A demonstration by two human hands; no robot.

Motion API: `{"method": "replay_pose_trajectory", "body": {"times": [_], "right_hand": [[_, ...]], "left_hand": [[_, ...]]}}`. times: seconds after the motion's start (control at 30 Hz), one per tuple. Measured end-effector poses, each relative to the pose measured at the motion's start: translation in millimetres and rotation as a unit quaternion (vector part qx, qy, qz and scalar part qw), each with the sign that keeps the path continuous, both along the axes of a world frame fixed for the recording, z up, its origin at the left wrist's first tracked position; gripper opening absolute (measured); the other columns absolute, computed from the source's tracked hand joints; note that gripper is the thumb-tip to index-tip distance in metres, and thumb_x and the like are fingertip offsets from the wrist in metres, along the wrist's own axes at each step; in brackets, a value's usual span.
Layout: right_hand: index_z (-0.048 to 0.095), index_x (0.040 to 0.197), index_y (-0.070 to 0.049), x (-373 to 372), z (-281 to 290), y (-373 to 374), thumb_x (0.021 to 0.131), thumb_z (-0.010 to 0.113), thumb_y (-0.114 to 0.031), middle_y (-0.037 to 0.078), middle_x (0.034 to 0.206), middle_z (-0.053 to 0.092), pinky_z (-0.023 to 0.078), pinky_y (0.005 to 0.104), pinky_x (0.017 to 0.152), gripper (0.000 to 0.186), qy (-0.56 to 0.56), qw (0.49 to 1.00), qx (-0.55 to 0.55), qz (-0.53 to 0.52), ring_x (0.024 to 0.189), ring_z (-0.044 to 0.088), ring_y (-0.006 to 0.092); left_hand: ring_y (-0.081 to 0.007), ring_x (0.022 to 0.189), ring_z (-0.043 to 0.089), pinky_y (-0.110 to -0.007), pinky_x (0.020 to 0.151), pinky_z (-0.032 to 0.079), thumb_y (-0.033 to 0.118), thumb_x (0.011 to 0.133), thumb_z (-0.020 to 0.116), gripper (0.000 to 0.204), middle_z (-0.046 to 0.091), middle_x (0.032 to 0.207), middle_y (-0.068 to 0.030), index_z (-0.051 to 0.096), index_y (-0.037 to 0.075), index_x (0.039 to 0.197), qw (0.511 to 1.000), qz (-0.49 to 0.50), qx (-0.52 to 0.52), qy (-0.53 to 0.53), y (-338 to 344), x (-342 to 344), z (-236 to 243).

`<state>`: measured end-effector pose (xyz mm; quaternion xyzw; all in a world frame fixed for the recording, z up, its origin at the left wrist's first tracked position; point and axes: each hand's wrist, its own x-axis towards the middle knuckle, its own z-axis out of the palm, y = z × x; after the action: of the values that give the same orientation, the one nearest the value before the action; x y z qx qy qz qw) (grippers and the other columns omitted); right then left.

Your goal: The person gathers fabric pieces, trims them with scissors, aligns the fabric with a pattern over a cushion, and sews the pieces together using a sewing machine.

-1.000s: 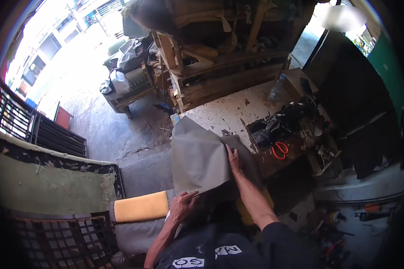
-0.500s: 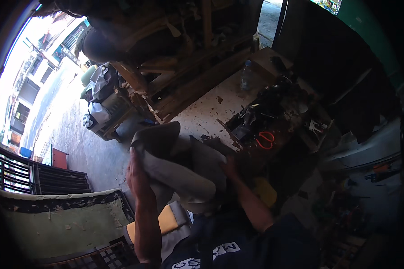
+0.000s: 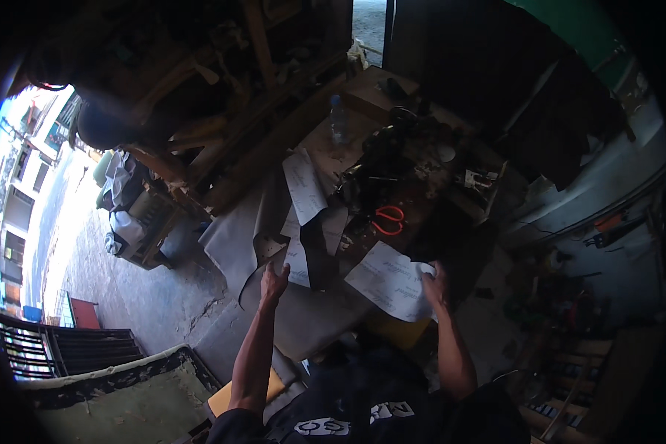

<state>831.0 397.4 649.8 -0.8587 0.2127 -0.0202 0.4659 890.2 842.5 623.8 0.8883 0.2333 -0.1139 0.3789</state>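
A large grey-brown upholstery sheet (image 3: 311,322), like vinyl, spreads across the worktable in front of me, with folds standing up in its middle. Parts of it are turned over and show a white backing with faint grey print. My left hand (image 3: 275,284) is closed on the sheet's edge beside the standing folds. Over on the right, my right hand (image 3: 436,286) pinches a white-backed corner (image 3: 388,280) of the material. Whether that corner belongs to the same piece is hard to see. Just beyond it lie red-handled scissors (image 3: 388,220).
A clear plastic bottle (image 3: 337,122) stands at the table's far side, beside dark clutter (image 3: 403,144). Wooden frames (image 3: 222,148) rise behind on the left. A green padded panel (image 3: 126,399) and a yellow foam block (image 3: 255,391) sit at the lower left.
The bundled sheet has been unfolded and spread over the table, exposing its white backing. My hands have moved farther apart, and the view has shifted to the right.
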Motion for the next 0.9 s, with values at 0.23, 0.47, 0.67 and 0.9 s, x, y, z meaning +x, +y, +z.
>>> {"method": "replay_pose_trajectory", "body": {"times": [0.23, 0.47, 0.67, 0.9], "right_hand": [[0.065, 0.114, -0.007, -75.0, -10.7, -0.6, 0.082, 0.063, -0.018, 0.019, 0.103, 0.072, 0.053, 0.0436, 0.087, 0.034, 0.095, 0.994, -0.060, 0.014, 0.100, 0.070, 0.0360], [0.066, 0.123, -0.015, -94.4, 8.7, 5.5, 0.084, 0.065, -0.026, 0.018, 0.115, 0.071, 0.053, 0.0454, 0.093, 0.041, 0.133, 0.988, -0.084, 0.012, 0.109, 0.068, 0.0362], [0.041, 0.151, -0.009, -73.2, 68.2, 27.2, 0.086, 0.075, -0.025, 0.022, 0.138, 0.058, 0.051, 0.0460, 0.101, 0.075, -0.050, 0.988, -0.070, 0.125, 0.125, 0.059, 0.0416], [0.065, 0.129, -0.008, 0.1, 132.9, 69.0, 0.080, 0.078, -0.018, 0.016, 0.116, 0.071, 0.059, 0.0403, 0.086, 0.052, -0.300, 0.914, -0.035, 0.270, 0.106, 0.071, 0.0354]], "left_hand": [[-0.0434, 0.120, 0.061, -0.048, 0.104, 0.046, 0.056, 0.095, 0.058, 0.073, 0.061, 0.131, -0.0305, 0.053, -0.001, 0.141, 0.995, -0.027, 0.082, -0.044, -57.9, 42.3, -48.0], [-0.0368, 0.114, 0.066, -0.042, 0.096, 0.050, 0.052, 0.097, 0.060, 0.065, 0.066, 0.127, -0.0269, 0.062, -0.004, 0.130, 0.980, 0.058, -0.124, -0.143, -80.1, 60.2, -25.7], [-0.0410, 0.117, 0.061, -0.047, 0.099, 0.048, 0.023, 0.087, 0.069, 0.032, 0.069, 0.113, -0.0250, 0.072, -0.001, 0.108, 0.938, -0.265, -0.178, -0.132, -148.9, 12.6, 148.1], [-0.0370, 0.109, 0.060, -0.043, 0.099, 0.046, 0.027, 0.094, 0.066, 0.030, 0.061, 0.110, -0.0192, 0.068, -0.002, 0.104, 0.823, -0.493, -0.185, -0.212, -181.9, -58.3, 217.4]]}}
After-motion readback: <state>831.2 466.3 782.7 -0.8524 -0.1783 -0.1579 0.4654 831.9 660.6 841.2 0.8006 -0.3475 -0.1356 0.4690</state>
